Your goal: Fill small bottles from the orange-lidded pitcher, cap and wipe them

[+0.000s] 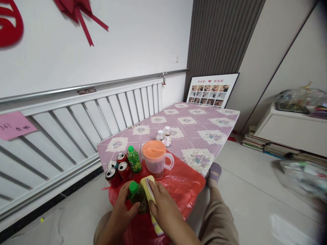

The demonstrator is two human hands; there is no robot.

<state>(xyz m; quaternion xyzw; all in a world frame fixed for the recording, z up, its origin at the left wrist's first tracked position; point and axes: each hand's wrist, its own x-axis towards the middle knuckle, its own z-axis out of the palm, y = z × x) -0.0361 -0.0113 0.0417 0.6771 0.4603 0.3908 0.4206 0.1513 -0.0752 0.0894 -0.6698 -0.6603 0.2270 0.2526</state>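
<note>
My left hand (124, 207) is wrapped round a green-capped plastic drink bottle (139, 199) that stands at the near end of the table. In my right hand (163, 200) is a folded yellow cloth (150, 194), pressed against the bottle's right side. Just beyond stands a second green bottle (134, 160), with several opened drink cans (123, 168) to its left. A clear plastic jug (155, 166) with an orange lid (154, 149) is right of the second bottle. Beneath these things lies a red plastic sheet (184, 177).
Two small white-capped bottles (167, 136) stand behind the jug on the patterned tablecloth (214, 136). A white radiator (76, 132) runs along the left wall. A photo board (212, 90) leans past the far table end. Stacked books (268, 149) and a plastic bag (304, 180) lie on the right.
</note>
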